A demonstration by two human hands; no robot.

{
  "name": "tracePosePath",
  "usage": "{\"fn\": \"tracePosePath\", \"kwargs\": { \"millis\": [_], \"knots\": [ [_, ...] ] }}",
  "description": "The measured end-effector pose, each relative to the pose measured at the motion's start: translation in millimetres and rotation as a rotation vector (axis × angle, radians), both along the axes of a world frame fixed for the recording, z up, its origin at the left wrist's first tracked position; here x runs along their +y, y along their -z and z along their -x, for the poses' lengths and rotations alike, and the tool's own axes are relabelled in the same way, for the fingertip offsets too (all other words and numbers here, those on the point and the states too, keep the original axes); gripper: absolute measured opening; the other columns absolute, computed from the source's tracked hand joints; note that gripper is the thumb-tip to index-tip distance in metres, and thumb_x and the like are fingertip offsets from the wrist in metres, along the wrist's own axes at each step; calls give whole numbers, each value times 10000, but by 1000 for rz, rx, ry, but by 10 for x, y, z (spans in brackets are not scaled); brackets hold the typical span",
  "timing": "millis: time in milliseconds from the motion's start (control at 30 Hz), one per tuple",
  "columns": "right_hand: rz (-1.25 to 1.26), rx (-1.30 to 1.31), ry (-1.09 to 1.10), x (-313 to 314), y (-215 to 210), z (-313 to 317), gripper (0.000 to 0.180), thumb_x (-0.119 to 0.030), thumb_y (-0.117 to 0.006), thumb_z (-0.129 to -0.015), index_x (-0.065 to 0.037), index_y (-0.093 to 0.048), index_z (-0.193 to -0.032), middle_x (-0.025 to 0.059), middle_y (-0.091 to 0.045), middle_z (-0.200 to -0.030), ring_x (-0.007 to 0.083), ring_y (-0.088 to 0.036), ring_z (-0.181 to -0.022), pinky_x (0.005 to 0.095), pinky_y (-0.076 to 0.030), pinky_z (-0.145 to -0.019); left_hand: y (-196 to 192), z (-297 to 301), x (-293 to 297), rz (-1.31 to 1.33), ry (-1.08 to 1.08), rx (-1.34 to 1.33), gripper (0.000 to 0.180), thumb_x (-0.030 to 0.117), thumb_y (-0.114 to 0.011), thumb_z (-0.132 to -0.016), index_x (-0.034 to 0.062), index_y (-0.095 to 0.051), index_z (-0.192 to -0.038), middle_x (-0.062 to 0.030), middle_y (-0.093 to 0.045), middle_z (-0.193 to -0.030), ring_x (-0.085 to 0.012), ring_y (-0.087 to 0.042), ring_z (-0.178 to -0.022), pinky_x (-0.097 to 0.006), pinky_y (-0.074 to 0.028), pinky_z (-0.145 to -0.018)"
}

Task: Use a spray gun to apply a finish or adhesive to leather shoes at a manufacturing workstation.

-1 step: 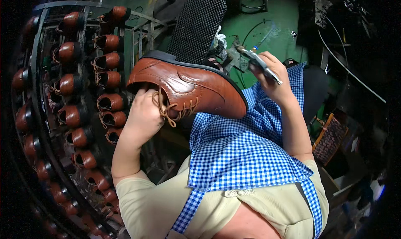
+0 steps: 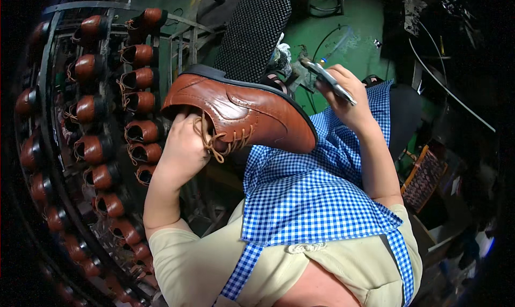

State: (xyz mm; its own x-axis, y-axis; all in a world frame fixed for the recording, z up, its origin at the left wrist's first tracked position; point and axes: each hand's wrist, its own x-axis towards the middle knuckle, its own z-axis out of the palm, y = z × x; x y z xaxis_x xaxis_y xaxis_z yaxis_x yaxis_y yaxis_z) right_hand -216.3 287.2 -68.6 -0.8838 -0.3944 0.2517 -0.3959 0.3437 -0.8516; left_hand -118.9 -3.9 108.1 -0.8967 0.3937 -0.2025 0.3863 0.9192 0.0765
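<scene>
Brown leather fills the middle of the view: a lace-up brogue shoe (image 2: 241, 111) with a dark sole edge, tipped on its side above the lap, toe pointing right and laces (image 2: 217, 143) dangling. The left hand (image 2: 182, 146) has its fingers pushed into the shoe's opening and grips it from inside, carrying its whole weight. The right hand (image 2: 348, 95) is raised beside the toe, apart from it, closed around a slim metal-looking tool (image 2: 327, 80) whose tip angles up and left; what kind of blade or head it has cannot be told.

Below the hands a blue-and-white checked apron (image 2: 316, 194) covers the lap. Behind the shoe stands a black perforated seat back or pad (image 2: 252, 30) over a green floor (image 2: 348, 33) strewn with cables. To the left, a curved metal rack (image 2: 51, 119) carries rows of matching brown shoes (image 2: 139, 55), openings facing out.

The step in hand seems to be inspection or trimming of one finished shoe, with the tool not yet on it. The next move likely calls for a steady left-hand hold and a careful approach of the tool tip, so the polished upper is not scratched.
</scene>
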Motion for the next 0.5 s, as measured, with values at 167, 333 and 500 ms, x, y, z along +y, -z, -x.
{"fn": "tracePosePath", "kwargs": {
  "millis": [167,333,500],
  "knots": [
    [-43,-6,18,-352,265,90,161,-217,-745,-834,-117,-691,-947,76,-619,-874,301,-636,-839,399,-524,-695,-116,50,49,-66,14,-81,356,316,-788,-770,57,-702,-1000,-155,-609,-1046,-424,-551,-1014,-521,-415,-970],
    [-73,-40,-50,-366,365,131,140,-138,-719,-855,-65,-663,-961,119,-606,-896,342,-621,-806,411,-519,-687,29,-12,-34,-172,-66,-15,450,419,-815,-763,72,-709,-1031,-163,-596,-1163,-436,-509,-1115,-530,-370,-1017],
    [66,-140,-107,-56,149,31,128,-78,-693,-878,8,-635,-952,115,-555,-848,266,-561,-713,346,-462,-651,69,-152,-166,-197,-49,-24,454,296,-879,-714,63,-695,-1057,-162,-584,-1208,-418,-510,-1120,-478,-407,-998]
  ]
}}
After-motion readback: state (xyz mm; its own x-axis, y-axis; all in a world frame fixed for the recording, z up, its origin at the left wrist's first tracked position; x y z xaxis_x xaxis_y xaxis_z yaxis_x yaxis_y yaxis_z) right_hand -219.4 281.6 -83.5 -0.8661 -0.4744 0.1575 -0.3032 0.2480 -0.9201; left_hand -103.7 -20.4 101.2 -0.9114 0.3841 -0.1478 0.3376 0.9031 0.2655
